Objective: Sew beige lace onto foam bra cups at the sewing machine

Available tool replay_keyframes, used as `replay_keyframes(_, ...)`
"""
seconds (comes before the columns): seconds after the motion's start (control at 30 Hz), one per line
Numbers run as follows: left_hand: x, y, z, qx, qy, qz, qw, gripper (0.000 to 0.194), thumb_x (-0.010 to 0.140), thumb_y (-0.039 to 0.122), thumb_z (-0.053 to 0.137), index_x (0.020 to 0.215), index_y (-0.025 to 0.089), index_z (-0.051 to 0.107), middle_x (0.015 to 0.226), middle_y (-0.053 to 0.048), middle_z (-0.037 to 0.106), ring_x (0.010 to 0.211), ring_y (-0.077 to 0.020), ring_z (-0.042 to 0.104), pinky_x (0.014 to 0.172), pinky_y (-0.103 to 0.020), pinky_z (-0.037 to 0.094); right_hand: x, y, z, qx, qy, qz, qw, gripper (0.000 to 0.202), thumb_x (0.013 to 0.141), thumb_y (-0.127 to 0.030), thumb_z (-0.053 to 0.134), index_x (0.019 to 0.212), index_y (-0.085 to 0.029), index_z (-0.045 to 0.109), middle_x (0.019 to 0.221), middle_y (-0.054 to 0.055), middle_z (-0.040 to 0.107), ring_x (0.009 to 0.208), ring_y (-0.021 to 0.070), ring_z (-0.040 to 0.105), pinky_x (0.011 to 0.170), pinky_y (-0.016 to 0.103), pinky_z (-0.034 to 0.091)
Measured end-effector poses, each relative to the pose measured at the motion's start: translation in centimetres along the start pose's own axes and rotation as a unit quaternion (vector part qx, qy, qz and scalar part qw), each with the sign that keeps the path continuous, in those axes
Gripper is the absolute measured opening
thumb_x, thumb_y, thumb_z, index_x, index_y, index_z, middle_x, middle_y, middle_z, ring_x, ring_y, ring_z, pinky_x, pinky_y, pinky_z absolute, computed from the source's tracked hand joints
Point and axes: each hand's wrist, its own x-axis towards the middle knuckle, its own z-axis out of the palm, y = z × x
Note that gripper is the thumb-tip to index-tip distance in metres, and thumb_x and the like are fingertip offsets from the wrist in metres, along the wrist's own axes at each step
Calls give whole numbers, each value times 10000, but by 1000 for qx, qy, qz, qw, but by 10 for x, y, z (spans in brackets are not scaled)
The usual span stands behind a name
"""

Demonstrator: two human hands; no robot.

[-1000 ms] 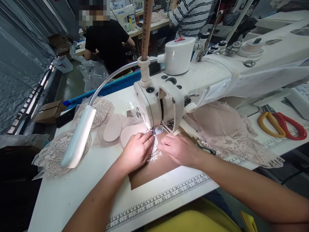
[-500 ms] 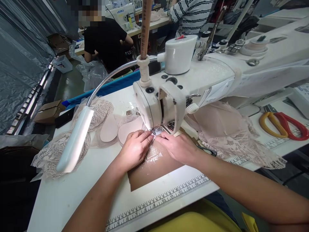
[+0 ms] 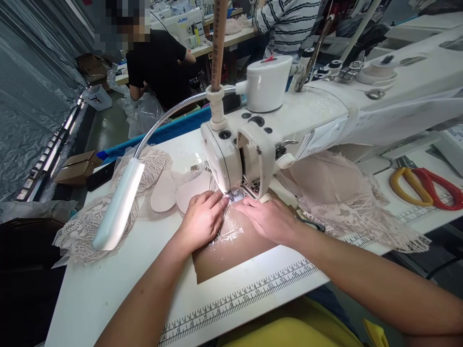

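Left hand [image 3: 203,219] lies palm down, fingers pressed together, tips just beside the presser foot. Right hand [image 3: 269,217] faces it from the other side, fingers close together and bent. Whether either pinches material between thumb and fingers cannot be told.

Surface [image 3: 83,294]: white, printed ruler scale along its near edge. Sewing machine [image 3: 307,108]: white, its arm reaching over the surface from the far right. Pale lace garment [image 3: 325,183]: heaped toward the right end, lace spilling over the near edge. Brown sheet [image 3: 249,255]: lies flat beneath both hands, running from the needle area toward the near edge; a shiny, clear patch [image 3: 231,236] shows on it between the hands. Two lace bundles: one [image 3: 154,168] near the far left corner, one [image 3: 77,236] at the left edge, partly behind the lamp [image 3: 117,207]. Two smooth pale pads: one [image 3: 163,193] beside the far bundle, one [image 3: 190,190] partly hidden by the left hand. Scissors [image 3: 424,183]: yellow and red handles, at the right end. Presser foot [image 3: 231,196]: between the two hands' fingertips, detail too small to read.
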Motion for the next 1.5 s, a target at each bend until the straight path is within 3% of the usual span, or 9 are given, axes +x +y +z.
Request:
replay_keyframes(0.47,2,7,-7,46,-29,-32,998,364,958,286,367,1269,192,532,1302,-101,563,1140,-289,484,913,-469,416,0,0,-2,15,18,0,1000,288,841,-103,476,1018,-193,684,818,26,648,622,145,394,570,283,279)
replay_keyframes(0.63,-5,13,-31,9,-103,-91,991,487,913,439,440,1308,160,500,1334,-136,520,1124,-318,505,851,-446,488,-1,1,-4,14,23,4,1000,298,846,-111,461,1028,-198,680,810,30,650,657,156,434,583,280,299)
replay_keyframes(0.8,-13,24,-52,-69,-156,-81,982,378,916,360,421,1182,159,599,1182,-123,611,1003,-263,582,842,-394,517,-2,3,-4,-9,12,21,1000,335,825,-75,442,1026,-205,677,748,29,633,660,165,445,587,280,307)
replay_keyframes(0.93,-11,33,-42,-67,-106,-68,990,323,894,315,466,1120,150,626,1105,-123,637,958,-264,583,836,-408,516,-3,3,-4,-19,6,21,1000,326,838,-83,422,1001,-209,675,729,30,620,676,167,462,624,277,328)
replay_keyframes(1.03,-8,40,-29,-71,-79,-41,994,327,887,313,489,1137,142,613,1170,-117,614,1008,-264,560,867,-407,505,-4,3,-4,-20,14,21,999,321,839,-88,429,1012,-213,669,741,29,625,688,167,473,642,276,329)
replay_keyframes(1.23,-9,43,-17,-48,-74,-34,996,435,884,341,490,1263,133,538,1345,-109,521,1074,-284,513,901,-444,477,-5,4,-6,7,31,-7,999,263,848,-113,451,957,-191,677,730,20,622,695,161,483,658,278,329)
replay_keyframes(1.5,-8,34,-15,-48,-65,-21,996,477,877,349,494,1306,141,511,1393,-119,480,1091,-293,497,910,-466,459,-10,4,-11,68,42,-58,995,206,865,-158,484,887,-188,686,746,19,620,674,142,479,645,269,334)
